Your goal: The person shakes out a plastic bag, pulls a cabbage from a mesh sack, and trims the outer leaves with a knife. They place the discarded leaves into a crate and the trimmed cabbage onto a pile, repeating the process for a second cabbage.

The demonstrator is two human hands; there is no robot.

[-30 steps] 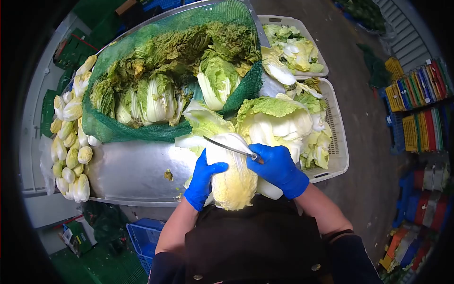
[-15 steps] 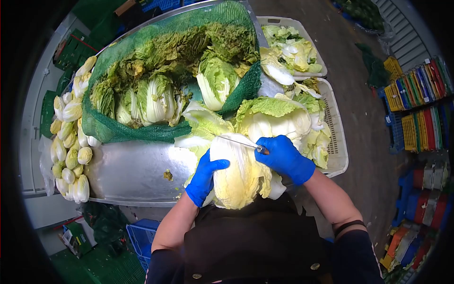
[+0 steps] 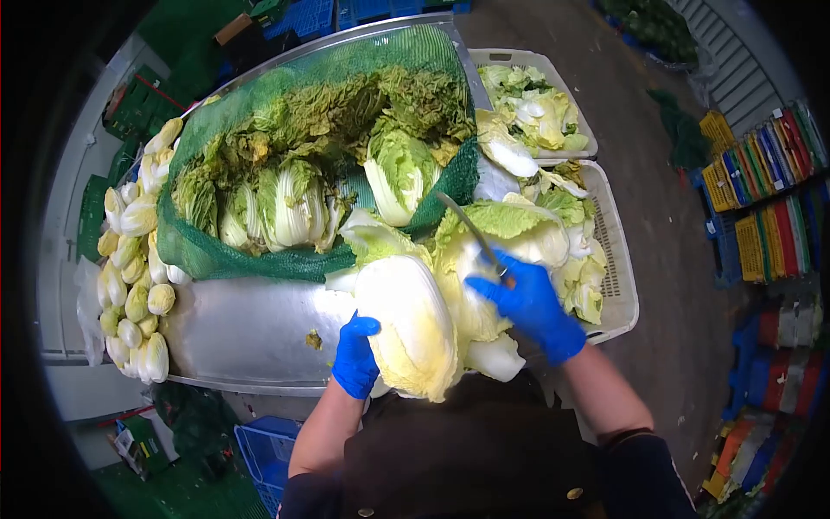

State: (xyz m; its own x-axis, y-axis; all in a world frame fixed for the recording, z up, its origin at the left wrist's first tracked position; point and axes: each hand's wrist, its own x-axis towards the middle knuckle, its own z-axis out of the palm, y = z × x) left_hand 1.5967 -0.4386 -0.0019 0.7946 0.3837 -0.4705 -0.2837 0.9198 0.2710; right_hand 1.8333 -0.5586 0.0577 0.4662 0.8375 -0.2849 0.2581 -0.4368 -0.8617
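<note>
In the head view, my left hand [image 3: 354, 359] in a blue glove grips a trimmed, pale Chinese cabbage [image 3: 405, 324] from its left side, above my apron. My right hand [image 3: 534, 310], also blue-gloved, is closed around the handle of a knife [image 3: 468, 227]. Its blade points up and left, apart from the cabbage. Under and beside the right hand are loose outer cabbage leaves [image 3: 519, 227], spread from the table edge towards the crate. Untrimmed Chinese cabbages [image 3: 290, 203] with wilted brown-green tops lie in a green mesh sack [image 3: 251, 266] beyond my hands.
The metal table [image 3: 251, 329] carries a pile of trimmed cabbages [image 3: 137, 298] at its left end. To the right, a near white crate [image 3: 624, 294] and a far white crate [image 3: 581, 95] hold leaves. Stacked coloured crates [image 3: 765, 169] stand along the right side.
My right hand has drawn the knife away from the cabbage, right and slightly down, its blade now pointing more upward. The cabbage has turned in my left hand, showing a smooth white side.
</note>
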